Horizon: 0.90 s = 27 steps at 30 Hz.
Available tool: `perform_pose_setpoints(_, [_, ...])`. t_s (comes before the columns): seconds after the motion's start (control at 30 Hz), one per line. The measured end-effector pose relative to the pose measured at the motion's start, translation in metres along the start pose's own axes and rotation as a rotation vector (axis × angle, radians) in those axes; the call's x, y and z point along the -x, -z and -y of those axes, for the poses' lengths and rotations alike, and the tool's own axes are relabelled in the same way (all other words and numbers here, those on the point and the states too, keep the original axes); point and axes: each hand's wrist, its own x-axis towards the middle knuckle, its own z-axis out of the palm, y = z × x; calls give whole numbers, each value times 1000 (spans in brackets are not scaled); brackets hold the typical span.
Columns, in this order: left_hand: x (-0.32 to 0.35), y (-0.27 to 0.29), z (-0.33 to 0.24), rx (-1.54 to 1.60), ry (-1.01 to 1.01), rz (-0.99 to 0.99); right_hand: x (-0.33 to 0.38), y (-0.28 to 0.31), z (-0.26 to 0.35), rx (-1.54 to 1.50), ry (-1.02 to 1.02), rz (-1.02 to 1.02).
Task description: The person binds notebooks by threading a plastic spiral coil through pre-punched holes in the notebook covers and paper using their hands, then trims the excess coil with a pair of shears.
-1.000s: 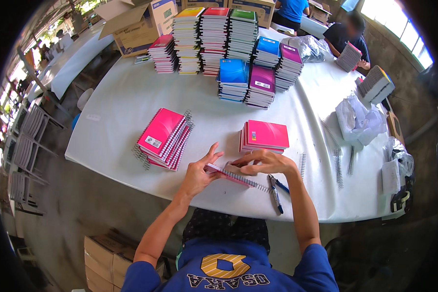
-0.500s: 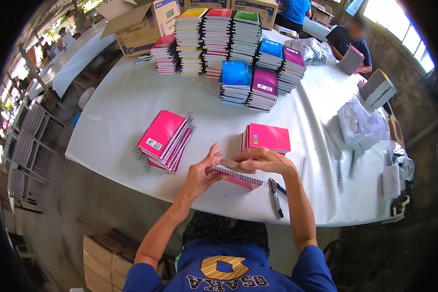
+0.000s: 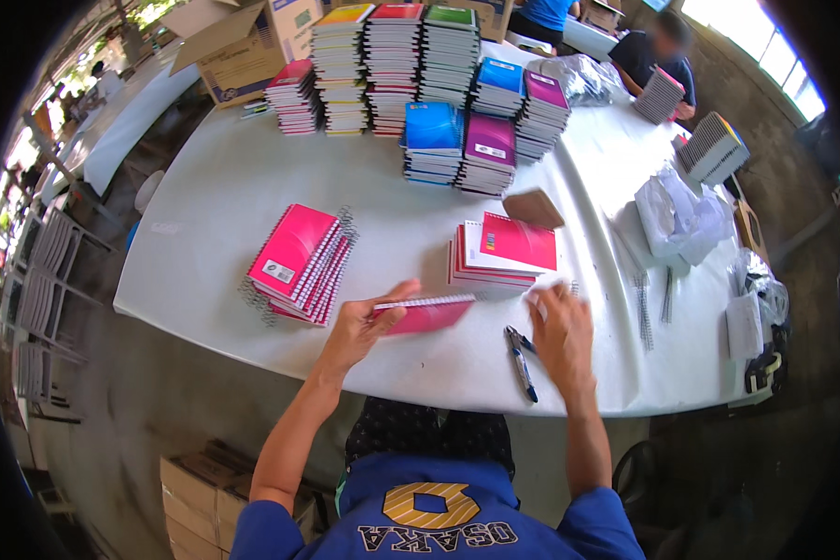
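My left hand is closed on the near-left end of a pink notebook, tilted above the table with its punched edge up. To its right, my right hand is over the table, its fingers loosely bent, apart and slightly blurred; I see nothing held in it. Just beyond that hand is a stack of pink-covered notebooks, its top cover askew over a white sheet. A brown card is at the stack's far side, tilted. Blue-handled pliers lie beside my right hand.
Coil-bound pink notebooks are piled at left. Tall stacks of coloured notebooks stand at the back by an open carton. Loose wire coils and a white plastic bag lie at right. A co-worker holds notebooks at far right.
My right hand has come away from the held notebook and moved right. The brown card has gone from that hand to beyond the stack. No coil shows on the held notebook's edge now.
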Motion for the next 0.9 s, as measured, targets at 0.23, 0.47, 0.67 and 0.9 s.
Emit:
perform_pose_setpoints(0.23, [27, -54, 27, -1144, -486, -266, 80, -84, -23, 261, 136, -234])
perform_pose_setpoints(0.47, [27, -73, 31, -1220, -445, -291, 84, -53, 28, -287, 434, -245])
perform_pose_setpoints(0.67, [29, -77, 27, -1257, -463, -321, 79, -53, 41, -360, 501, -222])
perform_pose_setpoints(0.9, [30, -77, 18, -1178, -502, -353, 64, -49, 34, -737, 315, 215])
